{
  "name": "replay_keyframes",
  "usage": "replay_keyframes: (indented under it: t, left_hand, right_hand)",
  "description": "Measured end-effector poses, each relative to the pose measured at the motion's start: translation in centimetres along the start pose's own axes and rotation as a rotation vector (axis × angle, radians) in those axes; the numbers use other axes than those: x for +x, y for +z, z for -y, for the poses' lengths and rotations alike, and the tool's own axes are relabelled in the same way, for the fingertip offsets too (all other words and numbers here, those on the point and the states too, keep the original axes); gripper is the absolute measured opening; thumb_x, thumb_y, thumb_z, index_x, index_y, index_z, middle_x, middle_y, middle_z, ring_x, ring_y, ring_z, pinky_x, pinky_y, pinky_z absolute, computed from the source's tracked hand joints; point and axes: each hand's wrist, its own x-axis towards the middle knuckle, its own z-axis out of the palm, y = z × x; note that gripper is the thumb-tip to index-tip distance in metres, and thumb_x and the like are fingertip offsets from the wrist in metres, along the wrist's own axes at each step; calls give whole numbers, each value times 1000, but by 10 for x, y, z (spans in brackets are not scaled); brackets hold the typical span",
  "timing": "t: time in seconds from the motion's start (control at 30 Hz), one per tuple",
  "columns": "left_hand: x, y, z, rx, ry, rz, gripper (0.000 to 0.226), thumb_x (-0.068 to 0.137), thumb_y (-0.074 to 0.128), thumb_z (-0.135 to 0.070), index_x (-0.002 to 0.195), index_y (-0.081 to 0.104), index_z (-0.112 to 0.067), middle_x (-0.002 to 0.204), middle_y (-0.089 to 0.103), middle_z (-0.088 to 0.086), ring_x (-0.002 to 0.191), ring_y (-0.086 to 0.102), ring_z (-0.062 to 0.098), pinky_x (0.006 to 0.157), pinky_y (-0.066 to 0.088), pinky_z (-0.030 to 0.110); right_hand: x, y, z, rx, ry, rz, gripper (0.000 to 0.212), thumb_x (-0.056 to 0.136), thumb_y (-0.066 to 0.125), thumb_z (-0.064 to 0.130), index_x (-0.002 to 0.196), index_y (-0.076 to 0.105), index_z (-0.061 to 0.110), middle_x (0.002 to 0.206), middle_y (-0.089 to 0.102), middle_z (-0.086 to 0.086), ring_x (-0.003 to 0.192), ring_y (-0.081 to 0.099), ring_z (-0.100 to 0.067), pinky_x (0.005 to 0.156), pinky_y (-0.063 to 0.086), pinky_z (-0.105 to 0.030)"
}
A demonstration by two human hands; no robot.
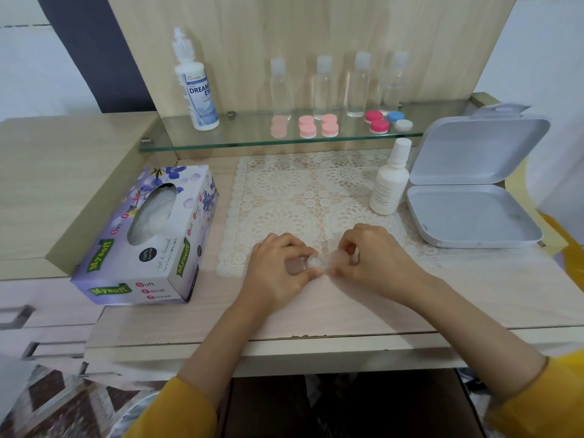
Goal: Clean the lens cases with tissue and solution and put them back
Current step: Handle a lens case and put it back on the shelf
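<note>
The left hand (278, 267) and right hand (376, 257) each pinch one end of a clear lens case (315, 263) over the lace mat's (284, 197) front edge. Left of the mat, a "Mysoft Soft Facial Tissue" box (177, 251) holds white tissues (155, 210). Behind the mat stand a "DREAM EYE" bottle (197, 90) and 4 clear bottles (358, 86). Right of the mat, a grey hinged box (467, 213) lies open.

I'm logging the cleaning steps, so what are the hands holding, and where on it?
A small clear lens case: left hand pinches its left end, right hand its right end.
</note>
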Motion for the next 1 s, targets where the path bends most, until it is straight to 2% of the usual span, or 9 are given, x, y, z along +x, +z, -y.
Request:
replay_keyframes:
  t: [0.1, 0.23, 0.37, 0.47, 0.6, 0.67, 0.83, 0.9, 1.0]
  left_hand:
    - [0, 0, -1, 5, -5, 7, 39, 62, 63, -49, 90, 74, -24, 90, 62, -11, 88, 45, 8, 85, 32, 26]
    - [0, -1, -1, 4, -8, 9, 39, 63, 64, -49, 90, 74, -24, 90, 62, -11, 88, 46, 9, 85, 32, 27]
    - [-1, -2, -1, 9, -4, 5, 28, 68, 77, -37, 92, 73, -22, 89, 60, -11, 88, 46, 10, 84, 31, 27]
    - [-1, -2, -2, 3, -12, -4, 27, 68, 78, -32, 93, 73, -22, 87, 57, -13, 88, 46, 9, 84, 31, 25]
    - [-2, -2, -2, -3, -31, 0, 27, 69, 78, -31, 93, 73, -22, 88, 57, -13, 91, 48, 10, 87, 31, 25]
    - [-2, -2, -2, -4, -31, -2, 27, 68, 78, -31, 93, 73, -22, 88, 55, -15, 91, 48, 10, 87, 30, 25]
    - [-2, -2, -3, 0, -27, 7, 31, 68, 76, -40, 94, 73, -23, 87, 56, -15, 90, 48, 9, 87, 32, 26]
    - [-2, -2, -2, 4, -26, 9, 35, 66, 69, -45, 94, 73, -25, 88, 56, -16, 89, 47, 7, 85, 31, 24]
    - [-2, -2, -2, 10, -25, 17, 31, 68, 73, -41, 95, 73, -25, 88, 55, -16, 89, 47, 8, 86, 29, 24]
  right_hand:
    - [0, 1, 0, 10, -45, -10, 16, 80, 62, 21, 92, 65, 11, 92, 56, -2, 82, 53, -20, 70, 41, -29]
    - [1, -4, -5, 7, -126, 30, 30, 79, 62, 10, 107, 67, 20, 103, 57, 6, 72, 40, -5, 67, 34, -24]
    - [0, -12, -13, 52, -104, -56, 32, 78, 67, 14, 110, 66, 17, 94, 52, 11, 70, 38, 0, 72, 38, -25]
    - [-4, -14, -24, 50, -58, -92, 25, 76, 69, 18, 101, 67, 17, 93, 59, 8, 64, 39, 5, 70, 37, -25]
    - [-14, -6, -31, 46, -15, -104, 16, 80, 65, 22, 94, 71, 17, 95, 61, 4, 64, 41, 0, 67, 35, -25]
    - [-17, -2, -32, 44, -3, -112, 18, 80, 66, 26, 95, 71, 18, 97, 61, 4, 69, 42, -4, 68, 35, -24]
    - [-17, 2, -31, 44, 28, -97, 47, 69, 75, 39, 111, 66, 19, 100, 54, 9, 97, 46, -15, 83, 33, -27]
    - [-16, 6, -26, 67, 19, -126, 46, 69, 75, 39, 110, 66, 19, 97, 50, 12, 98, 45, -15, 86, 32, -28]
    - [-16, 14, -21, 134, 8, -169, 42, 69, 76, 36, 107, 68, 19, 94, 50, 14, 93, 41, -10, 86, 29, -26]
